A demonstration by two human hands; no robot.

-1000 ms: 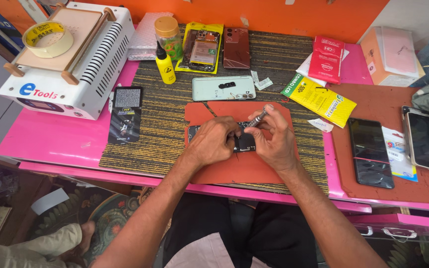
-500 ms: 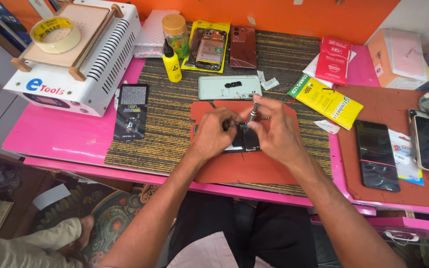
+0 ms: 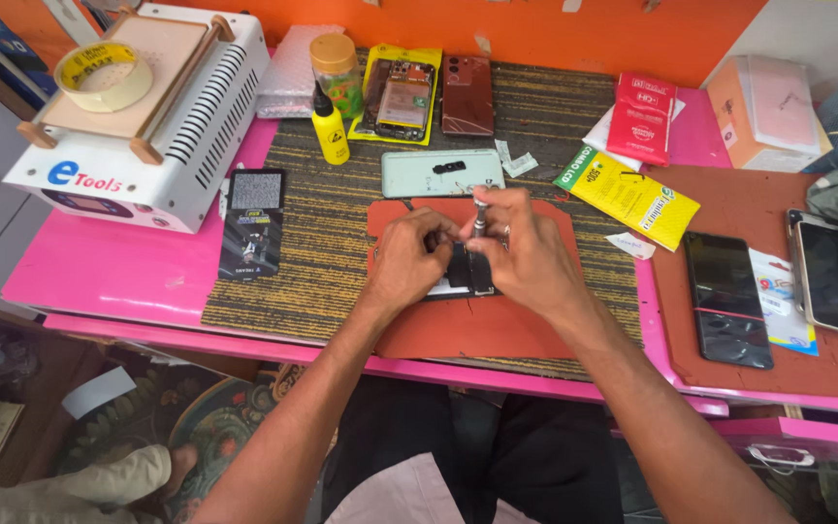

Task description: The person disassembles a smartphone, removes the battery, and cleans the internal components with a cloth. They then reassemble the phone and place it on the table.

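Midway through unscrewing: opened dark phone (image 3: 460,272) steadied under left hand (image 3: 409,260), right hand (image 3: 526,254) fingers pinching upright screwdriver (image 3: 479,215), pale back cover (image 3: 441,173) already off, lying just beyond.

Single head view, steep downward look, close over workbench (image 3: 147,281)

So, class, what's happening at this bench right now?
A person is working on an opened phone lying on a red mat. The left hand steadies the phone while the right hand holds a small screwdriver upright over it. A pale green back cover lies just beyond, with a yellow bottle farther back.
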